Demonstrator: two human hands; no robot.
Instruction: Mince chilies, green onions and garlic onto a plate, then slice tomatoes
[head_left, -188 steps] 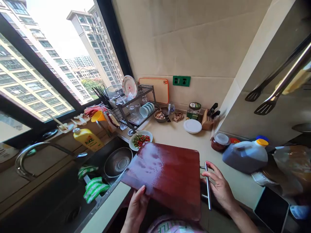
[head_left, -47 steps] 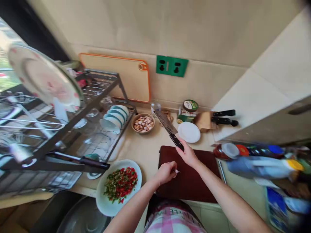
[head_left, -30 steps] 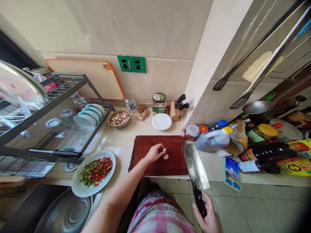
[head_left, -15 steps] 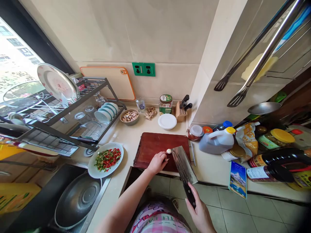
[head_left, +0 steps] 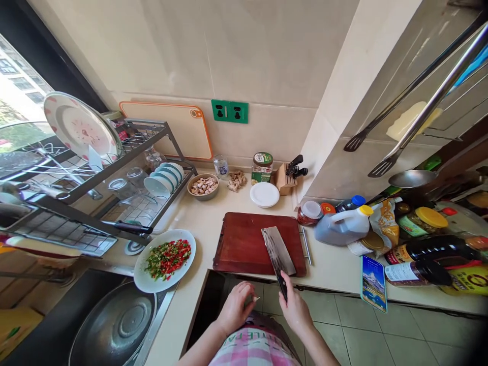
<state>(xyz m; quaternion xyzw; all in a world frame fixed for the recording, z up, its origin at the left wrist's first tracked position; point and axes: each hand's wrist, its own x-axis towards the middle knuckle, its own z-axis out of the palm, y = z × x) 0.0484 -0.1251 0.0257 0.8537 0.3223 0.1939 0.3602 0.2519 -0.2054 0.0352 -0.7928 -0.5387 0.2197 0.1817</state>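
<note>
My right hand [head_left: 295,307] grips the black handle of a cleaver [head_left: 280,251]. Its broad, wet-streaked blade lies over the right half of the dark red cutting board [head_left: 240,244]. Closer to my body, off the board's front edge, my left hand [head_left: 237,305] is closed with fingertips pinched. A small pale piece [head_left: 256,299], perhaps garlic, pokes out from those fingers; most of it is hidden. No garlic clove shows on the board now.
Left of the board stands a plate [head_left: 139,269] of chopped red and green peppers. Behind are a bowl [head_left: 198,197] of garlic cloves, ginger [head_left: 237,180], a white lid [head_left: 264,195] and a knife block [head_left: 285,180]. Bottles and a jug [head_left: 339,229] crowd the right.
My left hand has drawn back from the board toward my body. The cleaver has shifted forward and left over the board. The white clove on the board is no longer visible.
</note>
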